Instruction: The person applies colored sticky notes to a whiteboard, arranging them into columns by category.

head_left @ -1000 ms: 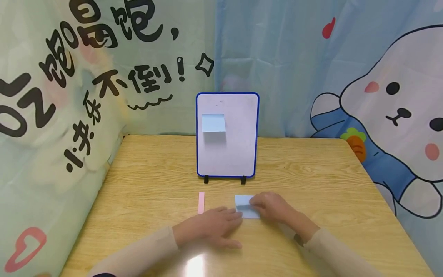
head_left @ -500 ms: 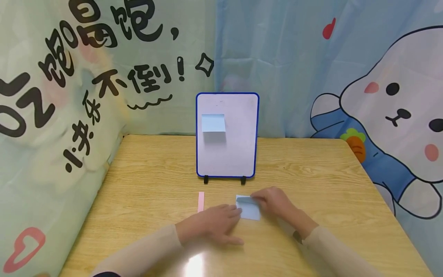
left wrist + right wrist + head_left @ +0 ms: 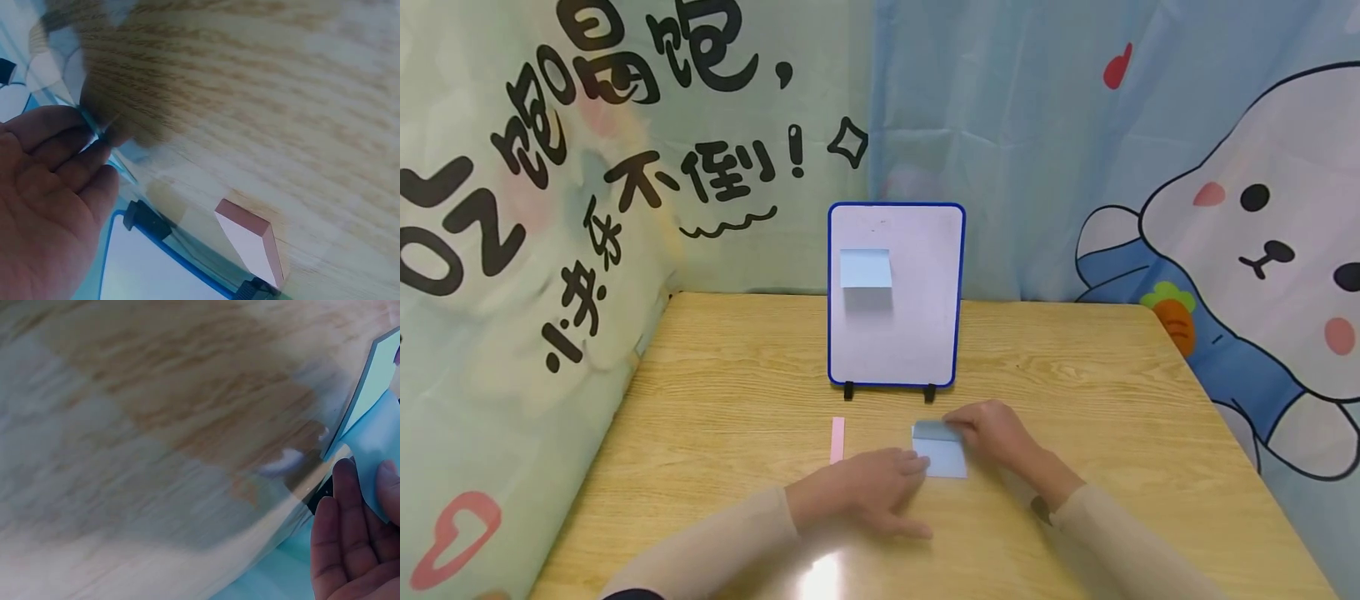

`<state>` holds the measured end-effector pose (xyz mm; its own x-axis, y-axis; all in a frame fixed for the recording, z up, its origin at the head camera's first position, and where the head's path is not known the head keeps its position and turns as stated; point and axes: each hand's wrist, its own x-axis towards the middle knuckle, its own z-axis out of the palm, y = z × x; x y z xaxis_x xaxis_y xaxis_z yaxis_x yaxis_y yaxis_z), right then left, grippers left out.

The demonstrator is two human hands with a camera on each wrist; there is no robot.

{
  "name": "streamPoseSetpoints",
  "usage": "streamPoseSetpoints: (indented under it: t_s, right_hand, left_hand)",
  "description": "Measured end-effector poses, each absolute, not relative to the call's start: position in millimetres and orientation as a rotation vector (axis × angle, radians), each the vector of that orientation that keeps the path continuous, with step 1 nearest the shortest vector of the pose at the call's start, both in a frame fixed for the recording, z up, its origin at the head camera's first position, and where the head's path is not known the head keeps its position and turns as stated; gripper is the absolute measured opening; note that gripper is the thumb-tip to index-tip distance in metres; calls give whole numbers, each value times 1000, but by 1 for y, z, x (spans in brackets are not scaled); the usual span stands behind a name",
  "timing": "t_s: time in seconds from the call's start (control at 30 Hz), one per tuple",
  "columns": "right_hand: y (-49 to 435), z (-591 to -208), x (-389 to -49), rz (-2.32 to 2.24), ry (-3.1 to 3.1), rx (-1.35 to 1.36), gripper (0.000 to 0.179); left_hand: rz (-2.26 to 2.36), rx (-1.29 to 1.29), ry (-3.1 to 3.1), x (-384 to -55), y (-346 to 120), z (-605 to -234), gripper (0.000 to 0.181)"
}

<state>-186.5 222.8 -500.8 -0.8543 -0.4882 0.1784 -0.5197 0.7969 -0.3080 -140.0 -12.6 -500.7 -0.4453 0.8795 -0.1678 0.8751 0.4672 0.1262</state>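
Note:
A pale blue sticky note pad (image 3: 946, 460) lies on the table in the head view. My right hand (image 3: 1000, 437) pinches its top sheet (image 3: 936, 431) between thumb and fingers at the right side, and that sheet stands raised toward the pad's far edge. In the right wrist view the lifted sheet (image 3: 369, 459) bends between thumb and fingers, against the thick pad (image 3: 374, 378). Laid flat, palm down, my left hand (image 3: 868, 487) has its fingertips at the pad's left edge, fingers nearly straight. The left wrist view shows this left hand's palm (image 3: 53, 194).
A small whiteboard (image 3: 898, 333) with a blue frame stands on black feet behind the pad. One blue sticky note (image 3: 865, 268) hangs on its upper left. A narrow pink sticky note block (image 3: 837, 439) lies beyond my left hand. Printed curtains (image 3: 1000, 167) enclose the table.
My right hand has moved slightly away from me, lifting the top sheet back from the pad's near part toward the far edge. The left hand has stayed almost still at the pad.

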Motion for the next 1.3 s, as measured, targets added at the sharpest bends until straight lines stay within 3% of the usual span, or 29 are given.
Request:
streamPoseSetpoints:
  t_s: [1.3]
  right_hand:
    - [226, -506, -210, 731, -2915, 648, 10]
  left_hand:
    - [17, 1436, 2478, -141, -9, -505, 93]
